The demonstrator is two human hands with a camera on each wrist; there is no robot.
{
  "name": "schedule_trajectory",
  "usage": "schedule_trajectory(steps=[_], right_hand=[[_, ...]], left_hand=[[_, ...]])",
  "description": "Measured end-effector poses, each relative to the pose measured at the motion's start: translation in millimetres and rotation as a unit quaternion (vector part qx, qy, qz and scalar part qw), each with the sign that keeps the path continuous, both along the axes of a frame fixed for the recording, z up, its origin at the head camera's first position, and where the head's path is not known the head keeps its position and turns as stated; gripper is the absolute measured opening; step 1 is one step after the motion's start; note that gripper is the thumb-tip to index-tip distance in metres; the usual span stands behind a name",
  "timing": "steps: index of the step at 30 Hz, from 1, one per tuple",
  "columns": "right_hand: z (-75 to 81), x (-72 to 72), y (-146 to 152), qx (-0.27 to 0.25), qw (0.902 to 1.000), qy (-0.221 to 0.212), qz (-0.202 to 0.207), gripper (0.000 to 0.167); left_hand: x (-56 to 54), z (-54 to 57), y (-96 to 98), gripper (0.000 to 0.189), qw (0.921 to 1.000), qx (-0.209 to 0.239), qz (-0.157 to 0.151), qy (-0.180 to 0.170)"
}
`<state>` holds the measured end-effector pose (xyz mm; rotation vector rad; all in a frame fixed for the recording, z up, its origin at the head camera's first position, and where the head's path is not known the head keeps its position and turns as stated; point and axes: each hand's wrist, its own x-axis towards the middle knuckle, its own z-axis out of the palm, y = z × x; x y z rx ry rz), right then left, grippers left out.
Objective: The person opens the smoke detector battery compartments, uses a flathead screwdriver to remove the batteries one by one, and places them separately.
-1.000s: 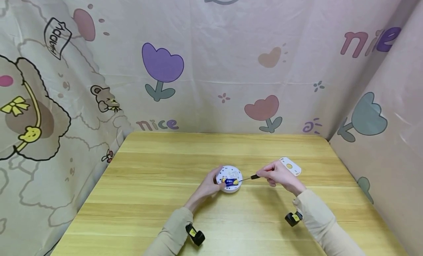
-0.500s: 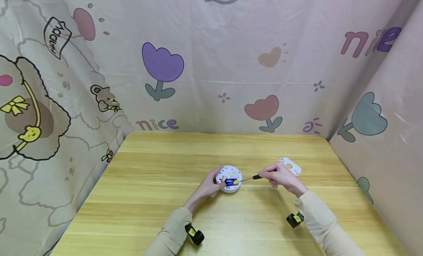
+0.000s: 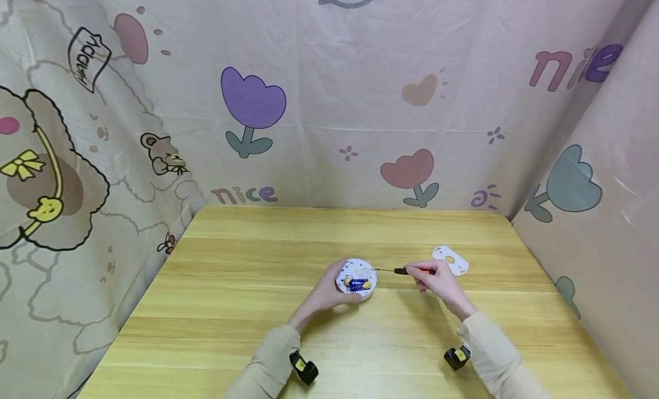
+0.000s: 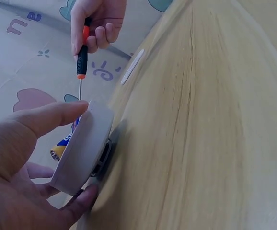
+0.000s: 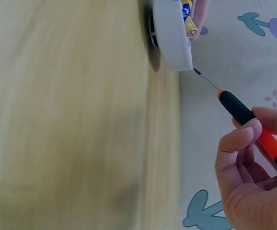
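Observation:
A round white device (image 3: 362, 267), like a smoke alarm, stands with its back up over the table's middle. Blue-and-yellow batteries (image 3: 357, 284) sit in it. My left hand (image 3: 326, 290) grips its rim from the left, thumb along the near edge. In the left wrist view, a dark vented part (image 4: 102, 160) shows on its underside. My right hand (image 3: 437, 281) pinches a black-and-orange screwdriver (image 5: 236, 106) by the handle. Its thin shaft points left, and the tip is at the device's right edge; whether they touch, I cannot tell.
On the wooden table (image 3: 247, 261), a white plate with a round central hole (image 3: 453, 260) lies behind my right hand. Black wrist cameras (image 3: 304, 368) hang under both sleeves. A printed curtain (image 3: 329, 101) encloses the back and sides.
The screwdriver tip has moved from beside the batteries to farther up the device's right edge, and its shaft lies flatter. My left thumb has slid off the batteries onto the near rim.

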<state>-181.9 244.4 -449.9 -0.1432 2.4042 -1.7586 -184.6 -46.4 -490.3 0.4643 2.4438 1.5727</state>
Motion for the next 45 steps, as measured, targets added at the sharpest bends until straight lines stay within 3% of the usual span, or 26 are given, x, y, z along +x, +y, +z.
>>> schedule_trajectory(steps=[5,10,14,22,25,30,35,45], right_hand=[[-8.4,2.8,-2.1,-0.030,0.9987,0.002,-0.042,0.037],[-16.2,1.7,-2.2,-0.020,0.9981,0.018,-0.055,0.036],[-22.4,-0.2,-0.8,0.028,0.9970,0.035,-0.063,0.034],[-33.3,-2.7,3.4,0.129,0.9858,0.070,-0.081,0.034],[-35.5,-3.5,4.7,0.184,0.9759,0.093,-0.072,0.036],[-38.8,-3.1,5.1,0.274,0.9511,0.134,-0.045,0.039],[-39.4,-4.0,7.1,0.285,0.9508,0.110,-0.053,0.037],[-38.9,-13.2,10.1,0.306,0.9424,0.109,-0.079,0.012]], left_hand=[[-1.6,-2.7,-3.6,0.106,0.9996,0.024,0.012,-0.001],[-3.1,-3.0,-7.9,0.107,0.9996,0.011,0.021,0.013],[-1.9,-3.6,-8.7,0.111,0.9995,-0.008,0.014,0.029],[1.8,-5.5,-5.2,0.115,0.9985,-0.014,0.001,0.053],[2.0,-5.9,-3.1,0.117,0.9988,-0.015,0.002,0.047],[2.3,-6.4,-0.3,0.118,0.9985,-0.022,0.003,0.050],[2.9,-7.3,0.6,0.116,0.9983,-0.021,0.013,0.052],[1.6,-10.3,1.4,0.114,0.9981,-0.013,0.026,0.055]])
